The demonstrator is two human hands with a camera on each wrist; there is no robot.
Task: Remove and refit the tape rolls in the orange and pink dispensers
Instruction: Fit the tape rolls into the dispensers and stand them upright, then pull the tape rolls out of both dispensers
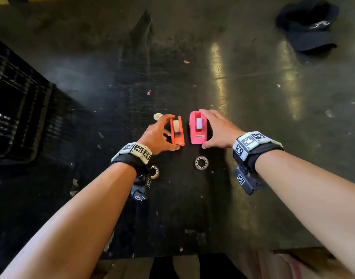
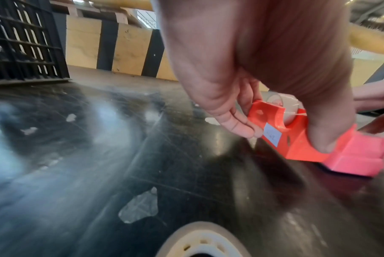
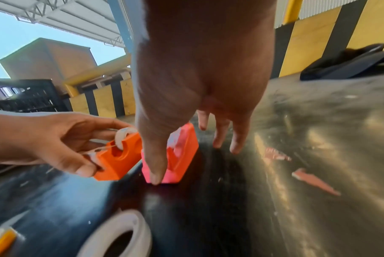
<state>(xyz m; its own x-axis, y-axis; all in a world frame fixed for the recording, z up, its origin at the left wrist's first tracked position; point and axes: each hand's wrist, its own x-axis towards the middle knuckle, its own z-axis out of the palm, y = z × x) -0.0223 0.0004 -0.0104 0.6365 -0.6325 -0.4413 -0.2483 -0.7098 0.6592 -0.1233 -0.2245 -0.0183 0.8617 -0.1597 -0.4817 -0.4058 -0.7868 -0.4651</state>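
Note:
The orange dispenser (image 1: 177, 133) (image 2: 296, 139) (image 3: 118, 160) stands on the dark table with a clear tape roll (image 1: 177, 127) seated in it. My left hand (image 1: 170, 131) grips it, thumb at the near end and fingers curled round the far end and left side. Just to its right stands the pink dispenser (image 1: 197, 129) (image 3: 182, 156), with a pale roll (image 1: 199, 122) in its cradle. My right hand (image 1: 204, 128) spans it lengthwise, thumb against the near end and forefinger at the far end. In the right wrist view the other fingers (image 3: 219, 137) hang straight beside it, apart from it.
Two loose tape rolls lie nearer me, one (image 1: 201, 162) below the pink dispenser and one (image 1: 154, 171) by my left wrist. A small white disc (image 1: 157, 116) lies beyond my left fingers. A black crate (image 1: 17, 109) stands left, a dark cap (image 1: 311, 31) far right.

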